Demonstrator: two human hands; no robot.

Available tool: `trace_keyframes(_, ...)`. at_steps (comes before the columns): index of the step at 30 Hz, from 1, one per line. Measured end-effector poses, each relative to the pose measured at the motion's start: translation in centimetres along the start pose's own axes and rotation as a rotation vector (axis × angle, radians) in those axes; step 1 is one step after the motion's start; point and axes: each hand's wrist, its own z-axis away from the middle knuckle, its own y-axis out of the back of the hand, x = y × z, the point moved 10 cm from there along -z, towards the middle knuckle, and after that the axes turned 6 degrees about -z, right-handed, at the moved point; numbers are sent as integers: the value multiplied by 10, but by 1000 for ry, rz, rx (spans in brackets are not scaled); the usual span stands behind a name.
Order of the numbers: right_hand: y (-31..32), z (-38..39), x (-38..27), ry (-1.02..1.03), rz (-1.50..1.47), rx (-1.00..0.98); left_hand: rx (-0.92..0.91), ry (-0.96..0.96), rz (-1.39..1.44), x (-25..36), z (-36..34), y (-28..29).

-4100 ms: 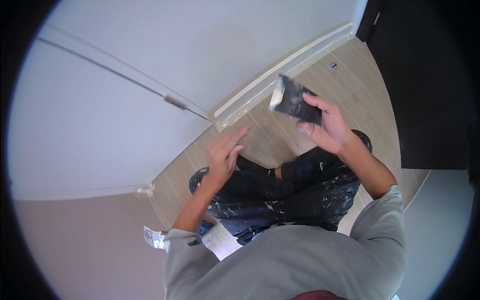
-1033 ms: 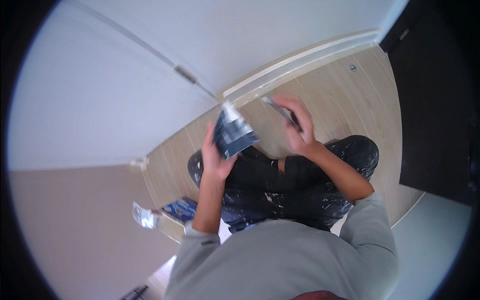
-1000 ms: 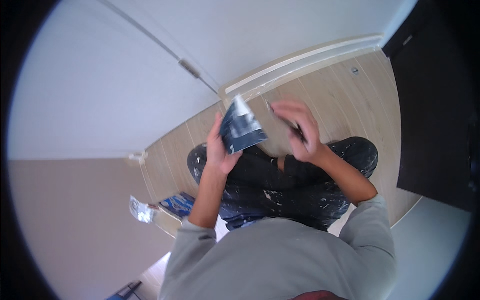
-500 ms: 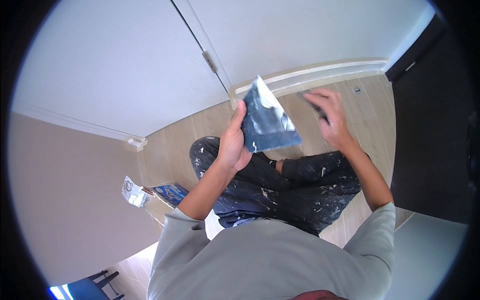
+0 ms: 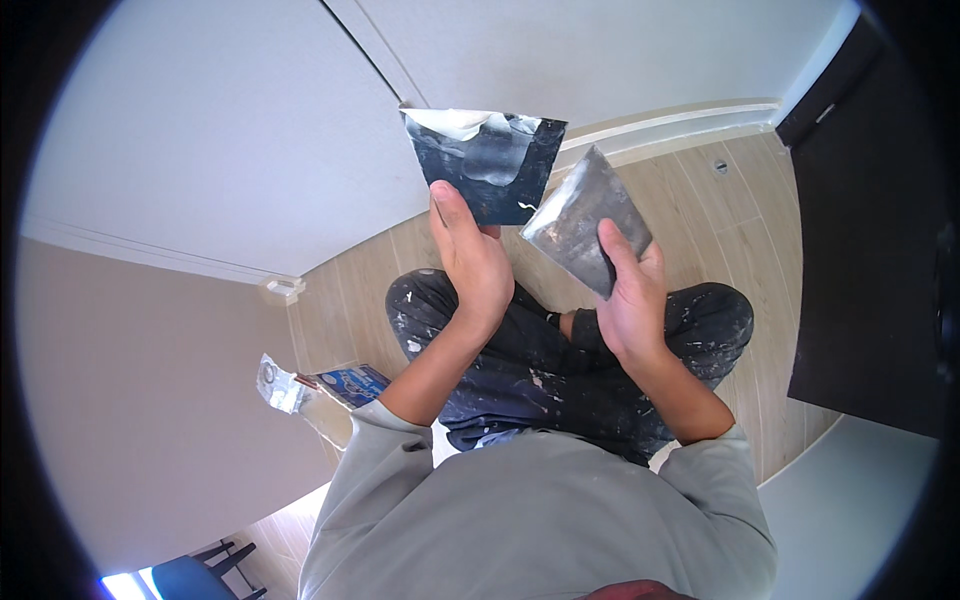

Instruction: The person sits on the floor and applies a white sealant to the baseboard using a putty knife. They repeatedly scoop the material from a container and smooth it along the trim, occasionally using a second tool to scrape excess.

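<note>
Paste (image 5: 452, 124) is far from used up, I'd say: there's a thick white ridge along the far edge of the dark plate (image 5: 541, 170), plus a thinner smear toward its middle. My left hand (image 5: 474, 262) has that plate gripped out front, thumb on top. My right hand (image 5: 637, 298) is pinching a grey plate (image 5: 588, 222) just beside it, white along the edge facing my left. Hands are apart; can't tell if the plates' corners touch. As for what's done, can't make out any paste on the pale skirting (image 5: 680, 123) beyond my right hand. Blue packet (image 5: 352, 384) and silver pouch (image 5: 279, 386) are behind and left of my left hand.
</note>
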Motion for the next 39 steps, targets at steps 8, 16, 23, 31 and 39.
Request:
trace_keyframes(8, 0, -8, -9, 68, 6, 22, -353, -139, -428, 2, 29, -27)
trace_keyframes(16, 8, -18, -49, 109, -49, 19, -820, -106, -675, -19, 58, -32)
trace_keyframes(23, -66, 67, -99, 1126, 1111, -953, -437, 948, 196, -73, 59, -9)
trace_keyframes(31, -57, 47, -70, 1096, 1561, -1113, -446, 972, 216, -80, 66, -16)
trace_keyframes(39, -8, -34, -90, 707, 1490, -611, -354, 522, -9, -52, 25, 2)
